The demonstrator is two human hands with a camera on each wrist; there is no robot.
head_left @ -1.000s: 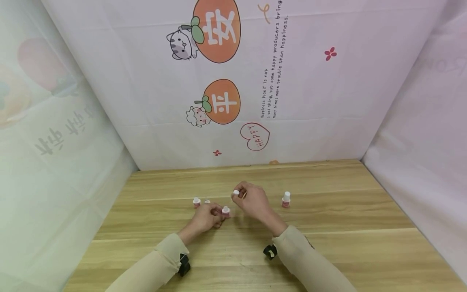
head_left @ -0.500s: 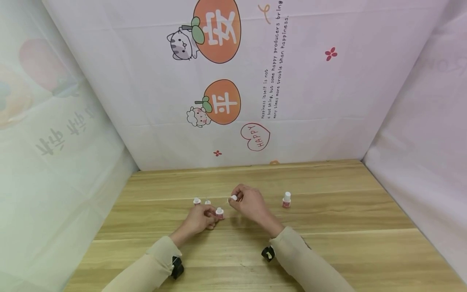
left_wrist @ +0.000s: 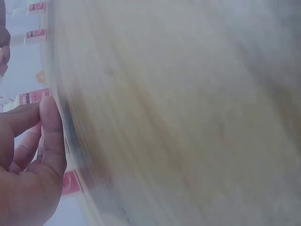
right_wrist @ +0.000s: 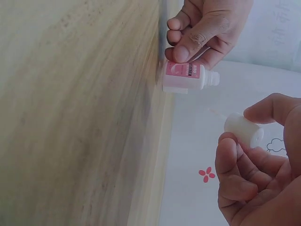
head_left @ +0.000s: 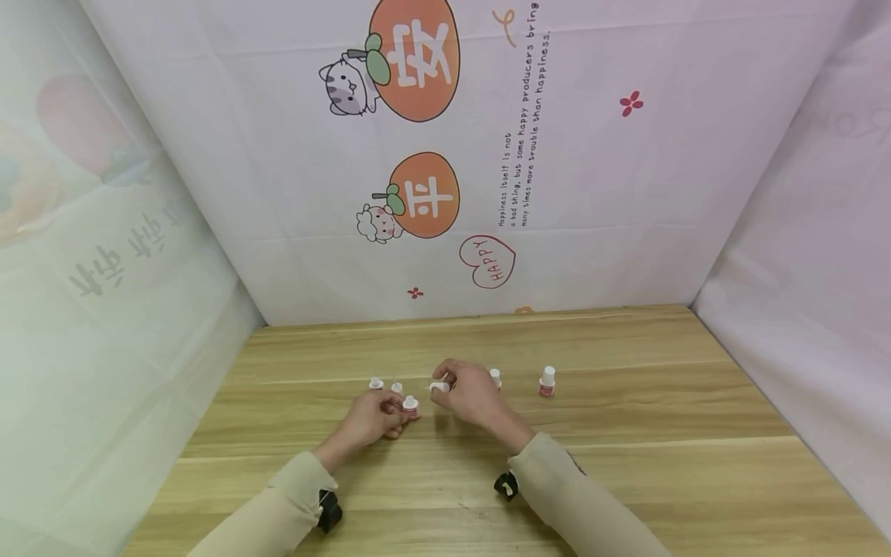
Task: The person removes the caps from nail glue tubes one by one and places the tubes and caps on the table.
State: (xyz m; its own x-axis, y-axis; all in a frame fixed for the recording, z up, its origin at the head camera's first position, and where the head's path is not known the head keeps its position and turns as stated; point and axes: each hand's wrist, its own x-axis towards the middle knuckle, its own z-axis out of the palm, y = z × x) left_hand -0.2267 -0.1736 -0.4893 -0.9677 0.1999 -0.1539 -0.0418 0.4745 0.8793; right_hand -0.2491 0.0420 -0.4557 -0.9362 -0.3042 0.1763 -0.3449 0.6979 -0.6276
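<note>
Right of uncapped pink-labelled bottle [right_wrist: 184,79]: white applicator cap [right_wrist: 243,129], pinched between curled fingers of right hand [head_left: 469,393]. Bottle itself: upright at wood tabletop [head_left: 445,495], pinched likewise by left hand [head_left: 371,418]. Possible tipping, if knocked by cap.

Free gap between bottle [right_wrist: 189,78] and cap [right_wrist: 243,130]
</note>
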